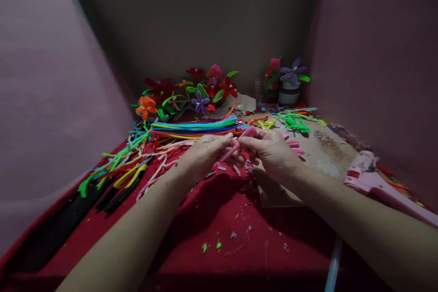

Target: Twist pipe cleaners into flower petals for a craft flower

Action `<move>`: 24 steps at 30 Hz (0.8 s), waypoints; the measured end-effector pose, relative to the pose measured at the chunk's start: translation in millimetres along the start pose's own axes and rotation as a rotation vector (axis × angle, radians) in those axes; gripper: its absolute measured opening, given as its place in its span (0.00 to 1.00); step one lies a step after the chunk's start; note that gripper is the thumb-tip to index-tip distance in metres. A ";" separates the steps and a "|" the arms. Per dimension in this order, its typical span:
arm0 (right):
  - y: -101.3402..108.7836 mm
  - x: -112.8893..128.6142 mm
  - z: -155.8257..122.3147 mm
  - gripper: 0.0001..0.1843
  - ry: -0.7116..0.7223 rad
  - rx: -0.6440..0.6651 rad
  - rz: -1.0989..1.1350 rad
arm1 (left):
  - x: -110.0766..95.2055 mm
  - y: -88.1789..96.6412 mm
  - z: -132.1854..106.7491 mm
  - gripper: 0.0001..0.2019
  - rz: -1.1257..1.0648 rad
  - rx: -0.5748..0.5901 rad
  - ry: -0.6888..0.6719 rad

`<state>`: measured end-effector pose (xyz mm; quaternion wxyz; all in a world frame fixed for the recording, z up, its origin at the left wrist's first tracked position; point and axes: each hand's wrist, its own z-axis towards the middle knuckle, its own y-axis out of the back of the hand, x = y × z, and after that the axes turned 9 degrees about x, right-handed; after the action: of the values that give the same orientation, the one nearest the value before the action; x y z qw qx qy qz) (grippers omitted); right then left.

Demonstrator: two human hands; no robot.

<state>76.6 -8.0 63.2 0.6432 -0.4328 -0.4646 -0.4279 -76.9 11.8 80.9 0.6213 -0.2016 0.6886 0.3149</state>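
Between my two hands is a pink pipe cleaner [247, 133], bent into a narrow loop with a tail slanting down to the left. My left hand [208, 153] pinches it near the tail, thumb against fingers. The thumb and forefinger of my right hand [272, 148] are closed on the looped part. Just beyond my right hand, more looped pink pipe cleaner pieces [294, 147] lie on the board, partly hidden by the hand. A bundle of straight coloured pipe cleaners [195, 127] lies directly behind my left hand.
Black-and-yellow pliers [125, 187] rest at the left among loose pipe cleaners [116, 159]. A pink glue gun [372, 175] lies at right beside a board [328, 150]. Fuzzy flowers [198, 93] and a small pot [289, 92] stand at the back. Scraps dot the red cloth [219, 219].
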 end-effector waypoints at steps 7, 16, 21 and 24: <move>-3.9 2.1 -1.3 0.06 0.063 -0.058 -0.124 | -1.1 2.2 -3.1 0.10 -0.114 0.093 0.109; -1.3 -4.5 1.5 0.07 0.034 -0.027 -0.046 | -3.6 -19.6 -1.3 0.13 0.616 -0.273 -0.026; -1.4 -7.9 1.0 0.08 0.027 -0.053 -0.062 | 5.0 -24.1 -3.5 0.10 1.094 -0.316 -0.076; -2.2 -10.2 0.6 0.07 -0.019 -0.075 0.004 | 12.5 -28.1 -4.1 0.11 1.453 -0.314 -0.061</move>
<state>72.3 -6.4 53.8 0.6228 -0.4618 -0.4534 -0.4396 -62.9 -9.8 63.6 0.2393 0.2271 0.5777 0.7466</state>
